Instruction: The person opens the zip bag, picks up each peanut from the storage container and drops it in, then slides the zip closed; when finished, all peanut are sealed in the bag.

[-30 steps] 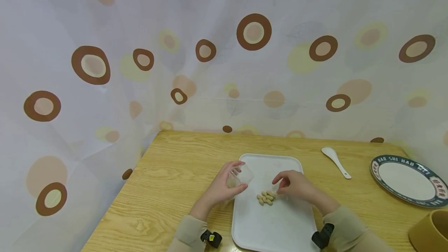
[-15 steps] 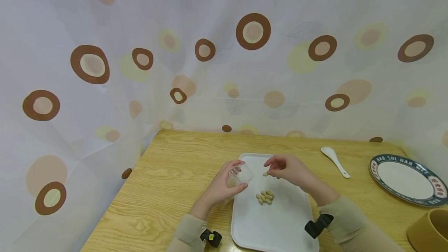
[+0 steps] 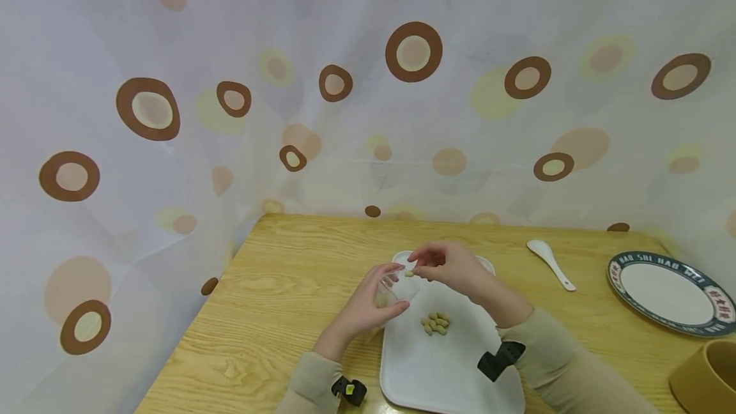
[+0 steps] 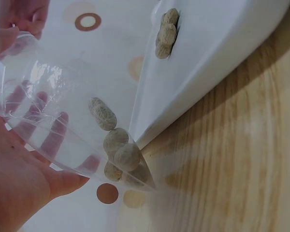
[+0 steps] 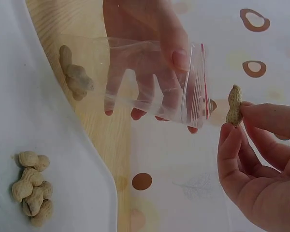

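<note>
My left hand (image 3: 363, 304) grips a clear zip-lock bag (image 5: 140, 77) round its mouth, which is spread open and faces my right hand. Several peanuts (image 4: 123, 152) lie at the bottom corner of the bag in the left wrist view. Between thumb and fingertips my right hand (image 3: 460, 271) pinches one peanut (image 5: 234, 107), just outside the bag's red-striped mouth. A small pile of peanuts (image 3: 435, 323) lies on the white tray (image 3: 448, 369), below and to the right of the bag.
A white spoon (image 3: 550, 264) lies on the wooden table (image 3: 299, 273) right of the tray. Farther right are a plate (image 3: 667, 296) with a green patterned rim and a mustard-coloured cup (image 3: 698, 379). A dotted curtain (image 3: 345, 114) hangs behind the table.
My right hand has lifted a peanut from the tray's pile and carried it up and left to the bag's mouth. My left hand has held the bag in nearly the same place.
</note>
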### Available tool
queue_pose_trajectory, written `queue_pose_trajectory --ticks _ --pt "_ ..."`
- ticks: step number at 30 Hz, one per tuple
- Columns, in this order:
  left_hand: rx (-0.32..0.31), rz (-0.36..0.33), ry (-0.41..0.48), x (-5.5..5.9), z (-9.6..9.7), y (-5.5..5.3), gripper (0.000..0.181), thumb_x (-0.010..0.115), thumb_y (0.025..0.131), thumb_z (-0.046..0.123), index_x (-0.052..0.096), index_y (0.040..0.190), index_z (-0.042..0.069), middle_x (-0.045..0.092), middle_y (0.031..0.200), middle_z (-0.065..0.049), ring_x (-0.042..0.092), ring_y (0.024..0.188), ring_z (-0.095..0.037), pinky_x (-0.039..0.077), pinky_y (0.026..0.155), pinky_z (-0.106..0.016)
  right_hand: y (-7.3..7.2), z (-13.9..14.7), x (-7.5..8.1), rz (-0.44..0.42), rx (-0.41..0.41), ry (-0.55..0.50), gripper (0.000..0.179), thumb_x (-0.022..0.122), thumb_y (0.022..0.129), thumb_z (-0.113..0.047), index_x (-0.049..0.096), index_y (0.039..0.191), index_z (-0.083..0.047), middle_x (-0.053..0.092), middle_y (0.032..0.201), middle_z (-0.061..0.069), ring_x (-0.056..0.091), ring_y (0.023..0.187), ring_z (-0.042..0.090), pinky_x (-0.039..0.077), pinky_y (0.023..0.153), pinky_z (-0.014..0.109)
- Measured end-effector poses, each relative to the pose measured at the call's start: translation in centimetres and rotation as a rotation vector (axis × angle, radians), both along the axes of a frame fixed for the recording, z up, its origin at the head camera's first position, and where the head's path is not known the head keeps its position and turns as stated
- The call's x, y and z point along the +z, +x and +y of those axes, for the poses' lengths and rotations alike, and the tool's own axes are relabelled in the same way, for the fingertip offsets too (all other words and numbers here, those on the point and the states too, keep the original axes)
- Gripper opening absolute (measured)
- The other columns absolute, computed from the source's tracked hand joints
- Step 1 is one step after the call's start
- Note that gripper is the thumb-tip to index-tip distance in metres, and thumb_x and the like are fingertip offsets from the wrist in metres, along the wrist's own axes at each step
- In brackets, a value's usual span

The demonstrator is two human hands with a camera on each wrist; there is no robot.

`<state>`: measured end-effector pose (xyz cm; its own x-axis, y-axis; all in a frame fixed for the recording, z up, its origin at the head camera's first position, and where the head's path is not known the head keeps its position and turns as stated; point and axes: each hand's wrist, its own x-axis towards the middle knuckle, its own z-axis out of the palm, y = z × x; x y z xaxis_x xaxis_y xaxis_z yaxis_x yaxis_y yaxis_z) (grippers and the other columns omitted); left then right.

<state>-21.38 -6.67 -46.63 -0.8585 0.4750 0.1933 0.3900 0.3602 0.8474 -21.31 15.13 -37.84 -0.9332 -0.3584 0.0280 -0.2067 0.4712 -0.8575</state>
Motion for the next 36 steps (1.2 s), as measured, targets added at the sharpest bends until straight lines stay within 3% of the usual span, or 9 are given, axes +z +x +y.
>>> queue_pose_trajectory --ticks 6,15,23,36 --pt "0.008 0.004 -0.006 0.0 0.0 0.0 0.062 0.072 0.089 0.033 0.044 0.143 0.02 0.05 0.136 -0.01 0.05 0.123 -0.024 0.04 0.103 -0.055 0.2 -0.3 0.0 0.023 0.034 -0.042 0.021 0.069 0.092 -0.013 0.069 0.111 -0.003 0.066 0.09 0.008 0.059 0.076 0.018 0.051 0.069 0.029" --pt "0.013 0.008 -0.013 -0.1 -0.1 0.1 0.062 0.071 0.09 0.034 0.044 0.144 0.021 0.049 0.138 -0.015 0.05 0.123 -0.026 0.041 0.103 -0.056 -0.1 0.6 -0.9 0.013 0.01 -0.023 0.018 0.068 0.092 -0.011 0.069 0.109 -0.004 0.067 0.093 0.008 0.06 0.077 0.018 0.052 0.07 0.03" --pt "0.026 0.023 -0.012 -0.1 -0.1 0.1 0.062 0.072 0.089 0.034 0.044 0.144 0.021 0.051 0.136 -0.013 0.051 0.122 -0.025 0.041 0.103 -0.055 -0.6 2.3 -3.1 -0.037 -0.032 0.07 0.017 0.069 0.09 -0.006 0.069 0.106 -0.003 0.066 0.09 0.007 0.061 0.077 0.02 0.055 0.072 0.036" --pt "0.021 0.026 0.0 0.0 -0.3 -0.1 0.062 0.072 0.089 0.032 0.045 0.143 0.018 0.05 0.137 -0.016 0.051 0.123 -0.026 0.04 0.104 -0.057 -0.5 3.6 -7.2 -0.113 -0.059 0.256 0.017 0.074 0.086 -0.006 0.071 0.103 -0.007 0.062 0.084 0.002 0.054 0.077 0.017 0.048 0.066 0.029"
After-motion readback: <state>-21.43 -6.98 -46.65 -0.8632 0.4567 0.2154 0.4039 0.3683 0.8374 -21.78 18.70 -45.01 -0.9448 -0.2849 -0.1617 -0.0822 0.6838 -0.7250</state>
